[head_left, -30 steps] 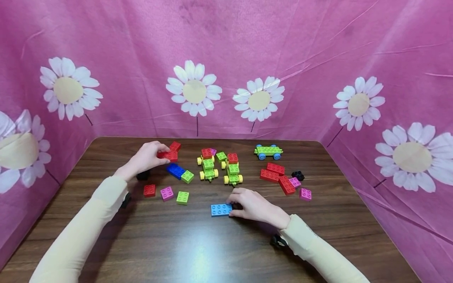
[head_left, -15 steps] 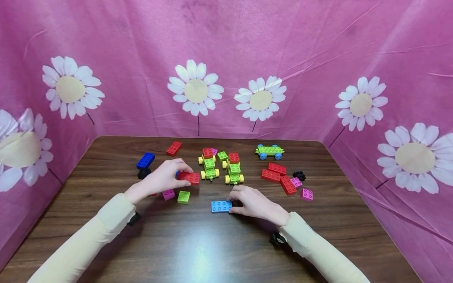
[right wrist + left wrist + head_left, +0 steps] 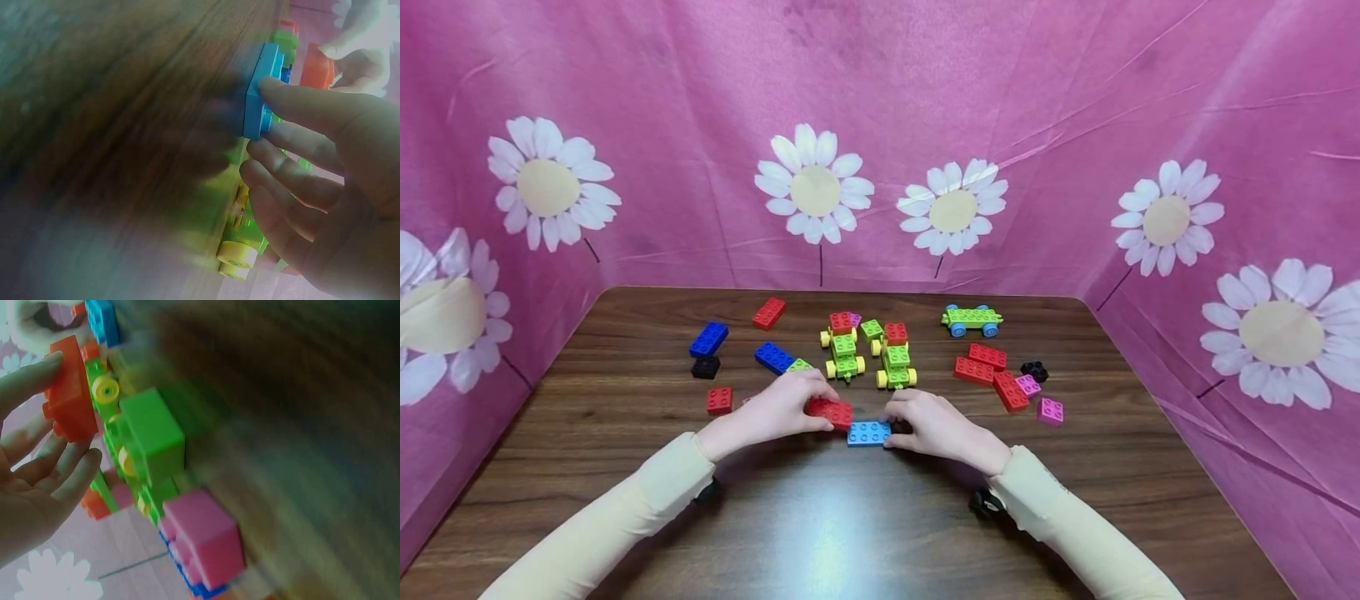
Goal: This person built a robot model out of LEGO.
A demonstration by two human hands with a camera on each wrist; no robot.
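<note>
One red rectangular plastic brick [image 3: 830, 413], just below centre of the head view, pinched between thumb and fingers of the left hand [image 3: 767, 417]. Left wrist view shows it lifted clear of the brown wood-grain table [image 3: 925, 533]. In the lower middle, the right hand [image 3: 936, 429] grips the right end of a light blue rectangular plastic brick [image 3: 868, 433], studs up. Head view has the two bricks meeting at the blue one's left end; right wrist view shows a gap between them.

Middle of frame: lime-green plastic vehicle with yellow wheels [image 3: 844, 346], second yellow-wheeled vehicle [image 3: 897, 357] alongside, each topped red at its far end. Lime-green flat chassis with blue wheels [image 3: 972, 318] right of those. Lower again on the right: three red rectangular bricks [image 3: 973, 372], a black brick [image 3: 1034, 372], a pink square brick [image 3: 1050, 411].

Left of centre: upper dark blue brick [image 3: 708, 340], black square brick [image 3: 705, 367] just below it, red square brick [image 3: 719, 401] lower. Pink daisy-print cloth [image 3: 700, 67] behind.
</note>
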